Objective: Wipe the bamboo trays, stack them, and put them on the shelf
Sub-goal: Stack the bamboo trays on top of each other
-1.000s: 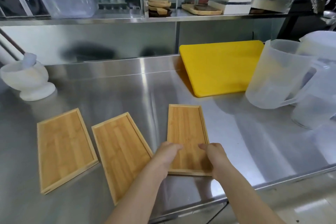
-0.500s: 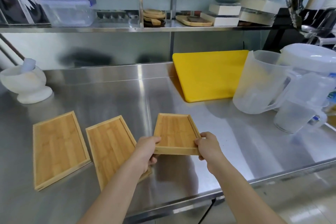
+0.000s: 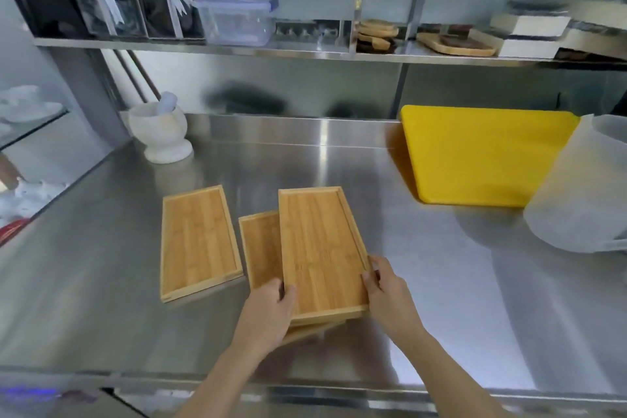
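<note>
Three bamboo trays are on the steel counter (image 3: 118,282). The right tray (image 3: 319,248) lies skewed on top of the middle tray (image 3: 259,248), covering most of it. My left hand (image 3: 268,312) grips the top tray's near left corner and my right hand (image 3: 386,288) grips its near right edge. The left tray (image 3: 198,241) lies flat by itself, just left of the pair. The steel shelf (image 3: 305,52) runs along the wall above the counter.
A yellow cutting board (image 3: 481,156) leans at the back right beside a translucent plastic jug (image 3: 583,187). A white mortar with pestle (image 3: 159,129) stands back left. The shelf holds a clear lidded box (image 3: 234,22), wooden boards (image 3: 376,34) and white boxes (image 3: 529,30).
Both hands lifted the right tray off the counter and carried it left, onto the middle tray. The view swung to the left.
</note>
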The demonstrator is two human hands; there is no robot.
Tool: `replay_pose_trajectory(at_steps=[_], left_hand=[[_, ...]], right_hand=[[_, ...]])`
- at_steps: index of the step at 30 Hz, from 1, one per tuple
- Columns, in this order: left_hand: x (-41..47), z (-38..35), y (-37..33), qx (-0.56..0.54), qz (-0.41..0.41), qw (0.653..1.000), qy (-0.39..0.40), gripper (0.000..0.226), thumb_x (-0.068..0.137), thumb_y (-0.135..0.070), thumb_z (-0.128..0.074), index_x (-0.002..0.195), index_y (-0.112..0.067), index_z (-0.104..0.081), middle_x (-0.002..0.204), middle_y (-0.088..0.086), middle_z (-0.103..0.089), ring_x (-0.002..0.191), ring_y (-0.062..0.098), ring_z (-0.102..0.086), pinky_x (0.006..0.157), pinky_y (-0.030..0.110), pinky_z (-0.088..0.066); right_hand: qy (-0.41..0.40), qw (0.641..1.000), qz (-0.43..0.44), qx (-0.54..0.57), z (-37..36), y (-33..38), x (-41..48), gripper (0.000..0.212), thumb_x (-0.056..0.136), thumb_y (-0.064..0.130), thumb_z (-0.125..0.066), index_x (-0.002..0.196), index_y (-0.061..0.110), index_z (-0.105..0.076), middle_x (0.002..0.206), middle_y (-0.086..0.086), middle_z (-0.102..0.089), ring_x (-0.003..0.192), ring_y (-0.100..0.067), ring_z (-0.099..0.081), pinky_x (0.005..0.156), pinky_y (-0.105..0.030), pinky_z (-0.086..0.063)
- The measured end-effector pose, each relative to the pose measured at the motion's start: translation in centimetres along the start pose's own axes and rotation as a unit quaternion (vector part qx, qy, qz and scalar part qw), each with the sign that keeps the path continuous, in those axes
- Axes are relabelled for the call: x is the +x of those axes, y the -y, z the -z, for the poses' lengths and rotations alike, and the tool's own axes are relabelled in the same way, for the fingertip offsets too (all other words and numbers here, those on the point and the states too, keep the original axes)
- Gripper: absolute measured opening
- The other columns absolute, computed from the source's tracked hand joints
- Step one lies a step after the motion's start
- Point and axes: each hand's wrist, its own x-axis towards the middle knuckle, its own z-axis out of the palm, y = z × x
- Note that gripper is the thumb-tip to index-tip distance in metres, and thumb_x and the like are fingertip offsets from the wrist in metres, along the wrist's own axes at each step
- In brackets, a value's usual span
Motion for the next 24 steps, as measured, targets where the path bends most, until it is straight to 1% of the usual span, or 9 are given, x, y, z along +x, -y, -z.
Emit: replay_pose_trajectory(at_steps=[3,6,7,10,12,17,20,23,24], left_hand=[[-0.1,0.8,2.0,-0.004,0.031,0.999,-0.008,0.037,0.095,-0.034,-0.041,0.075,-0.009,-0.059,0.062,0.002,-0.058,0.052,0.013,-0.053,0.050,0.027,-0.040],[-0.4,1.0,3.3,0.013,0.054,0.998,-0.013,0.039,0.096,-0.034,-0.039,0.063,-0.019,-0.053,0.060,-0.003,-0.056,0.053,0.010,-0.054,0.049,0.022,-0.038],[-0.4,0.9,3.5,0.020,0.061,0.998,-0.017,0.040,0.096,-0.034,-0.038,0.061,-0.020,-0.050,0.059,-0.004,-0.055,0.052,0.010,-0.052,0.048,0.022,-0.036],[-0.5,0.6,3.9,0.028,0.070,0.996,-0.043,0.043,0.096,-0.031,-0.037,0.055,-0.021,-0.043,0.055,-0.005,-0.048,0.048,0.008,-0.045,0.044,0.021,-0.030],[-0.5,0.4,4.0,0.035,0.068,0.995,-0.066,0.042,0.096,-0.030,-0.039,0.055,-0.021,-0.041,0.055,-0.006,-0.047,0.047,0.005,-0.043,0.042,0.018,-0.027],[-0.5,0.0,4.5,0.058,0.058,0.991,-0.108,0.033,0.095,-0.029,-0.042,0.064,-0.017,-0.043,0.056,-0.007,-0.044,0.046,0.004,-0.043,0.040,0.017,-0.028],[-0.5,0.0,4.6,0.040,0.056,0.991,-0.115,0.037,0.094,-0.026,-0.045,0.059,-0.021,-0.037,0.054,-0.007,-0.043,0.044,0.005,-0.041,0.038,0.018,-0.031],[-0.2,-0.1,5.0,-0.018,0.085,0.989,-0.121,0.030,0.092,-0.024,-0.049,0.063,-0.017,-0.044,0.055,-0.004,-0.048,0.049,0.013,-0.049,0.043,0.017,-0.032],[0.1,-0.1,5.2,-0.039,0.096,0.987,-0.121,0.028,0.092,-0.024,-0.050,0.066,-0.015,-0.046,0.055,-0.003,-0.049,0.052,0.017,-0.053,0.046,0.022,-0.036]], right_hand=[[0.034,0.999,0.005,-0.017,-2.1,0.4,0.8,0.034,0.097,0.022,-0.036,0.131,0.018,-0.040,0.113,-0.007,-0.059,0.104,-0.027,-0.056,0.091,-0.039,-0.045],[0.044,0.998,0.016,-0.041,-4.0,0.3,1.5,0.033,0.097,0.024,-0.037,0.129,0.019,-0.044,0.107,-0.008,-0.063,0.094,-0.023,-0.057,0.088,-0.038,-0.048],[0.047,0.997,0.017,-0.058,-4.5,0.2,1.7,0.033,0.097,0.025,-0.036,0.129,0.020,-0.043,0.106,-0.010,-0.064,0.091,-0.024,-0.058,0.086,-0.038,-0.048],[0.040,0.992,0.019,-0.117,-5.5,-0.5,2.1,0.034,0.097,0.027,-0.034,0.129,0.018,-0.043,0.106,-0.016,-0.067,0.097,-0.034,-0.060,0.085,-0.040,-0.049],[0.035,0.989,0.017,-0.140,-5.8,-0.9,2.2,0.035,0.097,0.029,-0.034,0.128,0.016,-0.045,0.104,-0.019,-0.067,0.098,-0.037,-0.059,0.085,-0.043,-0.049],[0.053,0.985,0.026,-0.164,-6.2,-0.8,2.6,0.036,0.097,0.031,-0.033,0.125,0.012,-0.047,0.102,-0.019,-0.067,0.095,-0.037,-0.059,0.083,-0.043,-0.049],[0.056,0.985,0.023,-0.164,-6.3,-0.7,2.7,0.037,0.097,0.031,-0.034,0.126,0.011,-0.047,0.105,-0.020,-0.066,0.098,-0.038,-0.059,0.085,-0.044,-0.049],[0.062,0.984,0.022,-0.167,-6.3,-0.7,2.7,0.036,0.097,0.030,-0.035,0.125,0.011,-0.047,0.107,-0.019,-0.066,0.098,-0.036,-0.059,0.086,-0.044,-0.049],[0.062,0.984,0.022,-0.165,-6.2,-0.7,2.7,0.036,0.096,0.030,-0.036,0.125,0.011,-0.046,0.106,-0.018,-0.065,0.097,-0.036,-0.059,0.085,-0.043,-0.049]])
